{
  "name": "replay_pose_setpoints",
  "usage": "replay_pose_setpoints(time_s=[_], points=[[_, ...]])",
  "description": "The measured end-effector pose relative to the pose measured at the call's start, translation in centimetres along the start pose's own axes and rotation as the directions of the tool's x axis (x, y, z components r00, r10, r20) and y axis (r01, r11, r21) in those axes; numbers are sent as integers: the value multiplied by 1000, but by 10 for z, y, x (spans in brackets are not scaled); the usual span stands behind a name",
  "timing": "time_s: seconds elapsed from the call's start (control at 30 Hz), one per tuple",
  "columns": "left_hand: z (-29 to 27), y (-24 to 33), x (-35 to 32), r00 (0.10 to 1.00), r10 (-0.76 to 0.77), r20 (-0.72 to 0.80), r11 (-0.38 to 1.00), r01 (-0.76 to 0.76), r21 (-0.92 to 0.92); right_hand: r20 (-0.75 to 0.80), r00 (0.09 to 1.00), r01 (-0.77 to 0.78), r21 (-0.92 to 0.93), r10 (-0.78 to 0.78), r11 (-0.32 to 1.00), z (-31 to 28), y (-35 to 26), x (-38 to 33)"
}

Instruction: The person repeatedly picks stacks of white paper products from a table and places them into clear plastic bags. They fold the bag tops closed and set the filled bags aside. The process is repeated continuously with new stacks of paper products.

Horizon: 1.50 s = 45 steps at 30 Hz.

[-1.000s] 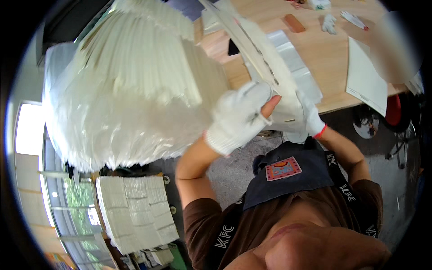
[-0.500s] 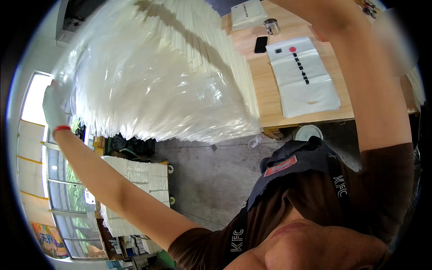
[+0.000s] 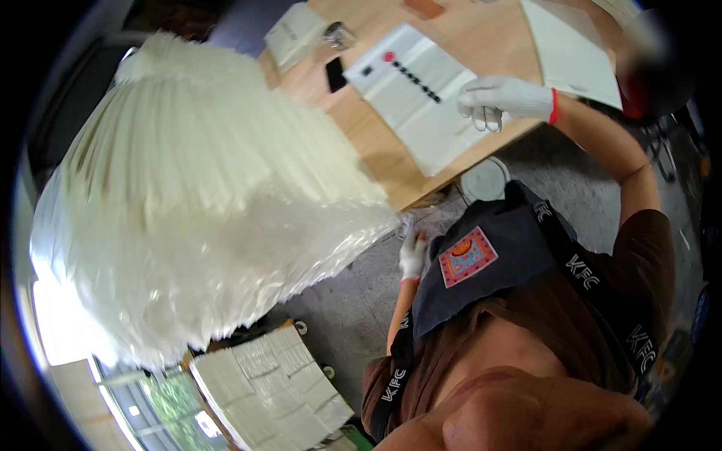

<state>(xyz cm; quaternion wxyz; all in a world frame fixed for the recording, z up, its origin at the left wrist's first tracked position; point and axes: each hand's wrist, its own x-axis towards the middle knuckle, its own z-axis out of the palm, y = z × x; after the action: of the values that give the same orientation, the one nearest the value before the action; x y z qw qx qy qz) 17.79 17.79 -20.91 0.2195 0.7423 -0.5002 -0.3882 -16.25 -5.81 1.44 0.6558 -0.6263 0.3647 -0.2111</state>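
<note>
A tall stack of translucent white plastic bags (image 3: 203,195) fills the left side, its layers fanned like pages and its near edge ruffled. My left hand (image 3: 412,255), in a white glove, hangs low beside the stack's near right corner; its fingers are small and blurred, so their grip is unclear. Over the right edge of a flat white printed bag (image 3: 414,105) on the table is my right hand (image 3: 500,101), in a white glove with a red cuff. Its fingers are loosely bent and apart, with nothing visible in them. Whether it touches the bag I cannot tell.
On the wooden table (image 3: 361,139) are a black phone (image 3: 335,74), a metal cup (image 3: 338,34), a white packet (image 3: 295,36) and a white sheet (image 3: 575,56). Beneath its edge stands a white bucket (image 3: 485,180). A cart of white bundles (image 3: 274,387) is at the lower left.
Both hands have come down: the left from the stack's far left side to near its right corner, the right from above to over the printed bag. The view has turned, and the stack appears lower.
</note>
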Motion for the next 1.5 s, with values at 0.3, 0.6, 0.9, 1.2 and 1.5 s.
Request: replay_pose_setpoints(time_s=[0.3, 0.6, 0.9, 1.2, 1.5], points=[[48, 216, 156, 806, 591, 32, 683, -521, 513, -55, 955, -231, 481, 292, 845, 42, 177, -40], [26, 207, 217, 835, 532, 140, 816, -550, 178, -8, 971, -182, 616, 238, 766, 52, 175, 70], [-52, 256, 216, 882, 452, -137, 465, -363, -807, -397, 894, -418, -566, 210, 711, 4, 169, 88], [37, 330, 61, 532, 830, 168, 541, -841, -10, -481, 794, 75, -530, -373, 844, 52, 95, 30], [59, 252, 136, 612, 787, 74, 607, -791, 82, -187, 760, 229, -819, -622, 526, 10, 157, -18]])
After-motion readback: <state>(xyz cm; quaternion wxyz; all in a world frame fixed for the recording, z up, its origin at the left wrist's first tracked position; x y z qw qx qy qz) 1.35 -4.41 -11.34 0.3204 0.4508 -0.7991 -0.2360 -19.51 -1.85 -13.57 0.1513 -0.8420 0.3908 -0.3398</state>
